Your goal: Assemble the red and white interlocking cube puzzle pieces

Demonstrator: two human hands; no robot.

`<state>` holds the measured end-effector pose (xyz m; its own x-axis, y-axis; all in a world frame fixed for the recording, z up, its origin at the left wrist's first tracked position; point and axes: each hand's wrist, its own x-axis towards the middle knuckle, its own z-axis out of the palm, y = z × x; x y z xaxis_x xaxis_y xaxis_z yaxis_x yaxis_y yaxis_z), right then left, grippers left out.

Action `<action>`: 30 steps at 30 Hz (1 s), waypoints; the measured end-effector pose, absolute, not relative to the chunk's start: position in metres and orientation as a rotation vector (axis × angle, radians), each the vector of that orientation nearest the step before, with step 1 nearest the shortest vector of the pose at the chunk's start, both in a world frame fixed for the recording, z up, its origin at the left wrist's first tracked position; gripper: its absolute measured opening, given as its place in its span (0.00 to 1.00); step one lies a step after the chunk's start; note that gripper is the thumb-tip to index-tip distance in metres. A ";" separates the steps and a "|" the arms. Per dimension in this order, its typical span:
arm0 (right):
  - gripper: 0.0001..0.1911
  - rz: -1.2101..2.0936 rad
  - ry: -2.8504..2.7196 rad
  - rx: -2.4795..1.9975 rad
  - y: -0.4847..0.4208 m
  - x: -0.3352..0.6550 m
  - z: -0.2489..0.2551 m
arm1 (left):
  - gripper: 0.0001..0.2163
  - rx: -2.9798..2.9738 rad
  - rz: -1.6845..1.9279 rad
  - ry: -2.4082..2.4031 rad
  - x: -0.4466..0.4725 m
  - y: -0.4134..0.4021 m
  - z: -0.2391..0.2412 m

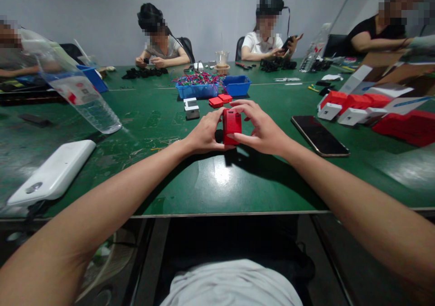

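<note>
A small red plastic case stands upright just above the green table, gripped from both sides. My left hand holds its left side, with the thumb along the lower edge; a dark round part shows beside the case there. Fingers of my right hand curl over the top and right side, the thumb across the lower front. Just beyond my hands lie red plastic pieces. Left of those sit a white and grey pair of small casings.
Blue bins with tangled wires stand ahead. A phone and red and white casings lie to my right. On my left are a tilted water bottle and a white power bank. Several people sit around the green table.
</note>
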<state>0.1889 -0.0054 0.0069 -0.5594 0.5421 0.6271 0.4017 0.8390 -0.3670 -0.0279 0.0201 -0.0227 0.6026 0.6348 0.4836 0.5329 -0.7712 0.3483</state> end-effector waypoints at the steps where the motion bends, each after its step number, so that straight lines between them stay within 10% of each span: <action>1: 0.24 0.222 -2.239 -0.683 -0.006 0.189 0.007 | 0.48 2.654 0.905 0.972 -0.028 0.020 -0.023; 30: 0.21 0.440 -2.172 -0.685 0.001 0.186 0.003 | 0.45 2.586 0.908 0.866 -0.026 0.020 -0.023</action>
